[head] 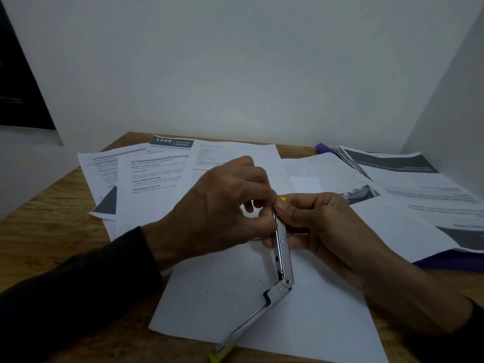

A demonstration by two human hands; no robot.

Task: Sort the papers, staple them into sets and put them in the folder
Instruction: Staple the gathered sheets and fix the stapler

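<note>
A silver stapler [281, 260] with yellow ends is swung wide open in a V above a blank white sheet [209, 292]. My right hand [322, 226] grips its upright magazine arm near the top. My left hand [225, 205] pinches at the top end of that same arm with its fingertips, which hide the end. The stapler's other arm slopes down to the table's near edge. Printed papers [154, 179] lie spread across the wooden table [49, 221]. A purple folder [445, 262] shows under the papers on the right.
More printed sheets with dark photo blocks [408, 179] are fanned out at the right. White partition walls [235, 74] close the table at the back and right. A dark opening [18, 87] is at the far left.
</note>
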